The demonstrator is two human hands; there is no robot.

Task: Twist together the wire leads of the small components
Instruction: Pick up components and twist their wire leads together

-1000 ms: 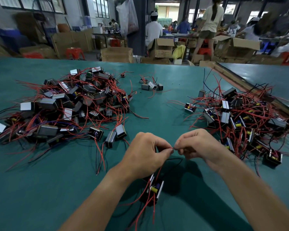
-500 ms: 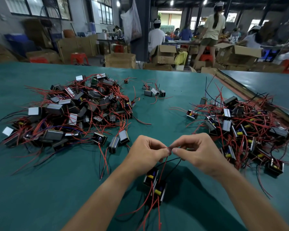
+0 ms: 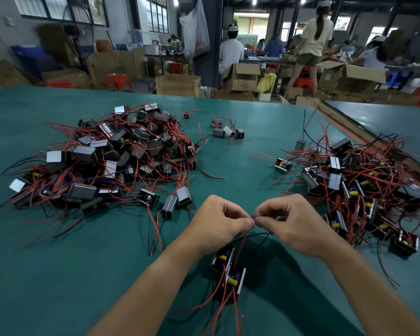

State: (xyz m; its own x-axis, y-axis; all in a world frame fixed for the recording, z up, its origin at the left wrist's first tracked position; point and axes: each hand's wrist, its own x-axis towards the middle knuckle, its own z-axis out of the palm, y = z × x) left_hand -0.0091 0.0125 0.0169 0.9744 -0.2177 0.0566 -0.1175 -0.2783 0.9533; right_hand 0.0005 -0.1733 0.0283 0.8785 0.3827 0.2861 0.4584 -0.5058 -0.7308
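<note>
Teal cloth table [image 3: 58, 275] fills the view, and on it sit two big tangles. The left pile [image 3: 107, 161] is boxy components with red leads, and the right pile [image 3: 354, 180] lies well apart across the cloth. Between them, closer to the person, both hands are at work.

Left hand [image 3: 216, 224] is curled, thumb and forefinger pinching. Right hand [image 3: 296, 229] mirrors it, fingers curled in, its thumb tip pressed against the left one. Right at that meeting point are the wire ends [image 3: 253, 217], tiny and mostly hidden by the fingertips, so I cannot tell how far they are twisted.

What the twist turns on is this: the joint lies left to right between the two pinches, with each hand equally on it. A red lead [image 3: 240, 246] and a black lead [image 3: 255, 235] fall away from it toward the person. They run down to the two components [image 3: 228, 270], which lie touching each other on the cloth just below the left wrist. I'd judge any rolling goes around that sideways axis, with the leads slack beneath.

Against a second ago, a short stretch of wire showed between the fingertips, and now the tips have closed up. The upper component, then covered by the left hand, is out in view. Both piles look unchanged.
</note>
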